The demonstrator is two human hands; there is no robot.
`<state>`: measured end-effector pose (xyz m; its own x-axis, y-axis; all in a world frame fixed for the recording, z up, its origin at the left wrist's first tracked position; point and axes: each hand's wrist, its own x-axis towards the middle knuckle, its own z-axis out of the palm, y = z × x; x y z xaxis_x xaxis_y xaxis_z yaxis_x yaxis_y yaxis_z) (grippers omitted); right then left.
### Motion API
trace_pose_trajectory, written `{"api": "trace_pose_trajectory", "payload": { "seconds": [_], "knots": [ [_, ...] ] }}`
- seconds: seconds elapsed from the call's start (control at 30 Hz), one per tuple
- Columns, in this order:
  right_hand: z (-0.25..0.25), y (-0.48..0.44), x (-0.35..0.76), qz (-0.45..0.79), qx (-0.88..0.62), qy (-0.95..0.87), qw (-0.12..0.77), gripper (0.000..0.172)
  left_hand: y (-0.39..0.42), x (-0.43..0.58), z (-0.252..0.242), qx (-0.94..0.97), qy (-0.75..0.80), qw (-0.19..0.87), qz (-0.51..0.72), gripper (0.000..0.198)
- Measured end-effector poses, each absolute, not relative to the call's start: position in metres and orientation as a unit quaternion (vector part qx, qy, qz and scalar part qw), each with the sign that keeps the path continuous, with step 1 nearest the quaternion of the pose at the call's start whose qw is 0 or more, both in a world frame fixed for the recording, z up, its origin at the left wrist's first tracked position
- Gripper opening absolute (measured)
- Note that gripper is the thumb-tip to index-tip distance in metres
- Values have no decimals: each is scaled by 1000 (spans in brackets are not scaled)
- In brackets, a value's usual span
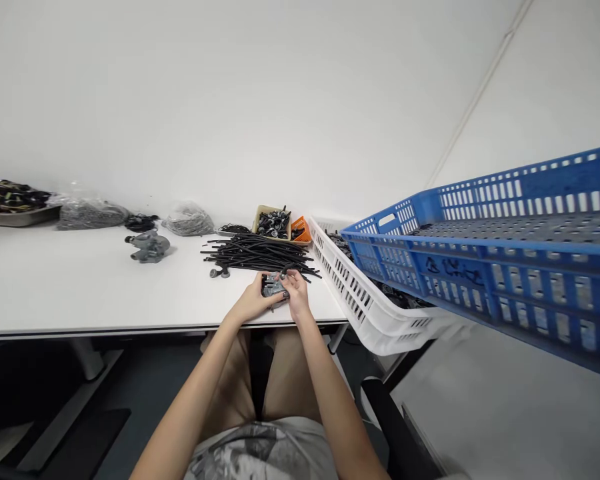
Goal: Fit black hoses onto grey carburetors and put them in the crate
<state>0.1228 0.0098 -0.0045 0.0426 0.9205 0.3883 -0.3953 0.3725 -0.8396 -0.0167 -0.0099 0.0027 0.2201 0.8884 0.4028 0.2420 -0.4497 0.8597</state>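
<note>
Holding a grey, metal-looking fitting point(271, 285) low over the white table point(80, 287), close to its front edge; cradling it in the left hand point(253, 300), curled about the left side with thumb along the near side; pinching at the right end with bunched fingertips of the right hand point(295, 292); cannot tell if pinching a separate dark bit as well; judged to be mid-handling, probably fitting or adjusting by fingertip; seems to call for steady left-hand support and small, exact right-hand pressure. Noted just beyond: loose pile of black tubes point(255, 251), with small grey-and-black piece point(220, 272) at near left; behind, beige basket point(256, 220) of dark parts beside orange basket point(303, 230); to the right, white crate point(387, 340), partly hidden by blue crate point(455, 273); well left, grey castings point(150, 247).
</note>
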Motion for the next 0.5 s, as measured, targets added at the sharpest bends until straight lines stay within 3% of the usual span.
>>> {"api": "trace_pose_trajectory", "payload": {
  "seconds": [0.1, 0.3, 0.5],
  "knots": [
    [-4, 10, 122, 485, -285, -482, 672, 34, -9, -16, 1, 698, 397, 349, 482, 61],
    [-2, 10, 123, 494, -252, -495, 669, 25, -5, -17, -1, 701, 400, 346, 479, 64],
    [-4, 12, 122, 499, -269, -479, 670, 33, -3, -18, -1, 691, 408, 344, 488, 64]
  ]
}}
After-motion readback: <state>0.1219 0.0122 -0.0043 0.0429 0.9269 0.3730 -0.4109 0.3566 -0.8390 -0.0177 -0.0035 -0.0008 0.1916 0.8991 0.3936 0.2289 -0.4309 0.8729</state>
